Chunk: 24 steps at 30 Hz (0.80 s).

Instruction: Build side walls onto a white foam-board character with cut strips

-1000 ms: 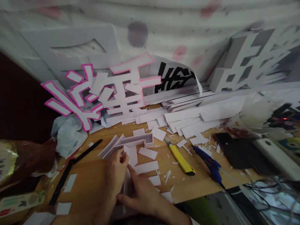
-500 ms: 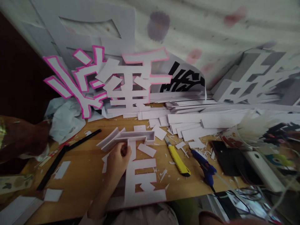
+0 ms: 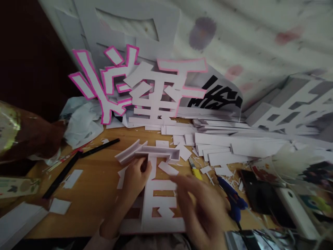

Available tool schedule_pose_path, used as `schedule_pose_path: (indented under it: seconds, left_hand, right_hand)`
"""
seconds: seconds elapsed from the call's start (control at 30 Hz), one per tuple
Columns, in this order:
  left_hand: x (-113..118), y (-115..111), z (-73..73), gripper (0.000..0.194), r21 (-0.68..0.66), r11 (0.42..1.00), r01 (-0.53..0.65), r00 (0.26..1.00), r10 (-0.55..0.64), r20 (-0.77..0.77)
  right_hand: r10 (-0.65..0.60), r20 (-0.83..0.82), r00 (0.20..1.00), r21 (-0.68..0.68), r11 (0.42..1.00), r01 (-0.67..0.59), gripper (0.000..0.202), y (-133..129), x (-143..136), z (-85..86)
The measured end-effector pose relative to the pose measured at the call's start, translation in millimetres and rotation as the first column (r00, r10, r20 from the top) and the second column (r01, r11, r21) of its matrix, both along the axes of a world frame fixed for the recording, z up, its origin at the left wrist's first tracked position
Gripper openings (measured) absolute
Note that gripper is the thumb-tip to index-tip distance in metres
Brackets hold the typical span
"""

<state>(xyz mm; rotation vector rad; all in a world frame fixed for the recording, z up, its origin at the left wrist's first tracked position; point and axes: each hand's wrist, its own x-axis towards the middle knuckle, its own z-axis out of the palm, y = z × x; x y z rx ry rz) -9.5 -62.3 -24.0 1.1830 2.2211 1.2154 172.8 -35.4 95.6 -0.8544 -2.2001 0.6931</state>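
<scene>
A white foam-board character (image 3: 149, 205) lies on the wooden table, with raised strips (image 3: 166, 151) standing along its upper part. My left hand (image 3: 136, 175) is closed at the top of its vertical stroke, thumb and fingers curled against the board near the strips. Blurred by motion, my right hand (image 3: 200, 205) hovers over the board's right side near a small loose white piece (image 3: 168, 168). Its index finger points left, and whether it holds anything is hidden. A yellow cutter (image 3: 197, 172) lies partly behind it.
Pink-edged characters (image 3: 106, 83) stand at the back. White strips (image 3: 218, 146) are piled behind the work. At the right are a blue glue gun (image 3: 232, 196), a dark phone (image 3: 253, 189) and a white device (image 3: 296, 211). Black pens (image 3: 62, 177) lie left.
My right hand has come into view from the lower right and now covers part of the yellow cutter. My left hand keeps its place on the board while the view has shifted.
</scene>
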Motion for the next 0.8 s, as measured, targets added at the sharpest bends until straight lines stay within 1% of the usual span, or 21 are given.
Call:
schedule_pose_path:
  seconds: [0.03, 0.07, 0.1, 0.13, 0.17, 0.2, 0.23, 0.27, 0.33, 0.43, 0.53, 0.6, 0.67, 0.7, 0.8]
  left_hand:
    - [1, 0, 0.2, 0.03, 0.006, 1.0, -0.002, 1.0, 0.002, 0.009]
    - [1, 0, 0.4, 0.029, 0.01, 1.0, -0.006, 1.0, 0.006, 0.017]
    - [1, 1, 0.5, 0.027, 0.013, 1.0, -0.012, 1.0, 0.012, 0.025]
    - [2, 1, 0.4, 0.026, 0.016, 1.0, -0.019, 0.999, 0.018, 0.033]
    - [2, 1, 0.2, 0.025, 0.02, 1.0, -0.023, 0.999, 0.022, 0.042]
    - [2, 1, -0.2, 0.025, 0.023, 0.999, -0.024, 0.999, 0.023, 0.049]
    - [1, 1, -0.9, 0.024, 0.023, 1.0, -0.02, 0.998, 0.019, 0.052]
    - [1, 1, -1.8, 0.025, 0.018, 1.0, -0.015, 0.998, 0.014, 0.053]
    - [1, 1, -4.1, 0.026, 0.005, 1.0, -0.006, 0.999, 0.006, 0.052]
    - [2, 1, -6.6, 0.026, -0.004, 1.0, -0.015, 0.999, 0.015, 0.042]
    - [3, -2, -4.6, 0.024, -0.037, 0.999, -0.01, 0.999, 0.012, 0.035]
    - [4, -7, -1.2, 0.021, -0.074, 0.997, 0.019, 0.998, -0.015, 0.056]
    - [4, -16, 1.3, 0.019, -0.098, 0.994, 0.056, 0.994, -0.047, 0.096]
    - [4, -22, 1.6, 0.023, -0.104, 0.992, 0.075, 0.992, -0.063, 0.114]
    - [5, -37, -1.3, 0.049, -0.08, 0.989, 0.124, 0.988, -0.115, 0.106]
  right_hand:
    - [0.033, -0.061, 0.998, -0.065, 0.997, -0.037, 0.021, 5, -14, -12.5]
    - [0.063, -0.076, 0.995, -0.204, 0.976, -0.077, 0.021, 10, -29, -28.4]
    - [0.054, -0.083, 0.995, -0.342, 0.936, -0.079, 0.022, 16, -42, -46.1]
    - [-0.005, -0.119, 0.993, -0.424, 0.904, -0.046, 0.021, 22, -54, -64.0]
    - [-0.068, -0.167, 0.984, -0.479, 0.877, -0.021, 0.019, 27, -64, -80.7]
    - [-0.103, -0.199, 0.975, -0.531, 0.847, -0.018, 0.019, 30, -72, -94.8]
    - [-0.133, -0.212, 0.968, -0.57, 0.822, -0.011, 0.022, 33, -77, -105.7]
    - [-0.142, -0.211, 0.967, -0.592, 0.806, -0.011, 0.025, 34, -81, -113.1]
    - [-0.13, -0.178, 0.975, -0.608, 0.794, -0.005, 0.029, 35, -85, -118.8]
    - [-0.105, -0.111, 0.988, -0.608, 0.794, 0.016, 0.033, 35, -88, -116.0]
    - [-0.081, -0.026, 0.996, -0.63, 0.775, 0.047, 0.033, 38, -88, -112.8]
    - [-0.037, 0.049, 0.998, -0.62, 0.783, 0.059, 0.035, 40, -88, -111.7]
    - [0.011, 0.108, 0.994, -0.588, 0.807, 0.054, 0.039, 42, -89, -110.4]
    - [0.034, 0.127, 0.991, -0.573, 0.819, 0.046, 0.04, 42, -90, -109.7]
    - [0.078, 0.171, 0.982, -0.533, 0.846, 0.026, 0.04, 41, -92, -108.1]
